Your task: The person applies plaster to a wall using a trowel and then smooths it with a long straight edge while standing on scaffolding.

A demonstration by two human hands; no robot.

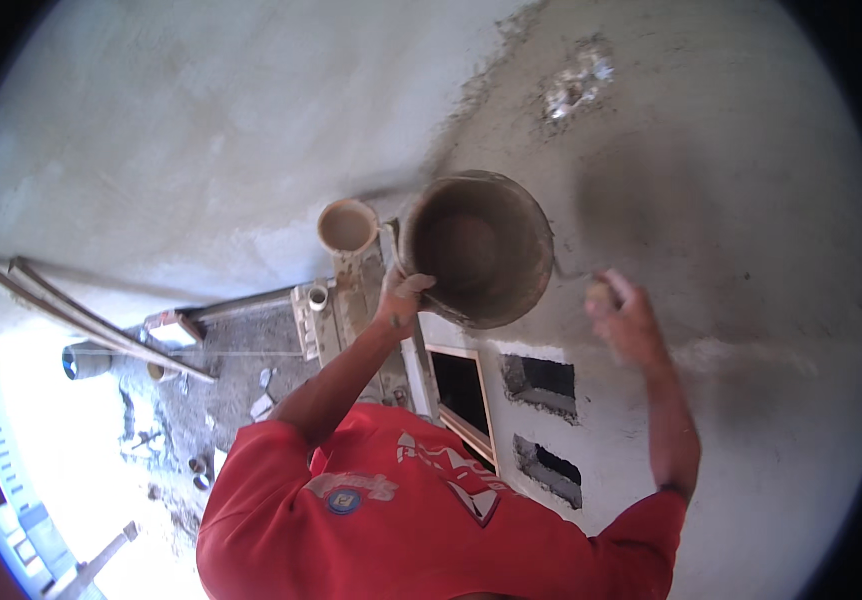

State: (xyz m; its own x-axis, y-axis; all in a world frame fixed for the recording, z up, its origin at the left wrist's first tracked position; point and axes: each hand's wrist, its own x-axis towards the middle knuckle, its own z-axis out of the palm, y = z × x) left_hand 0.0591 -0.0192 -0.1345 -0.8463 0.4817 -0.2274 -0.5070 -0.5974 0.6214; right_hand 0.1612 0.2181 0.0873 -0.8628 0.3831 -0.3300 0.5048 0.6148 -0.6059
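A mud-coated bucket (478, 250) is tipped so that its open mouth faces me, in front of the wall. The fingers of my left hand (406, 297) are wrapped round its lower left rim. Its inside looks brown and smeared; how much it holds is hard to tell. To the right, my right hand (619, 315) is closed round the handle of a trowel (573, 274), slightly blurred. The trowel's thin metal shank reaches toward the bucket's right side, and its blade is not clearly visible. Damp grey plaster (691, 200) covers the wall beside both hands.
A smaller tub (348, 226) and a white cup (318, 297) stand by narrow planks (353, 290) at my left. Below the right arm are a wooden-framed opening (463, 390) and rough wall holes (541, 385). Long poles (81, 310) lean over the rubble-strewn ground (241, 350).
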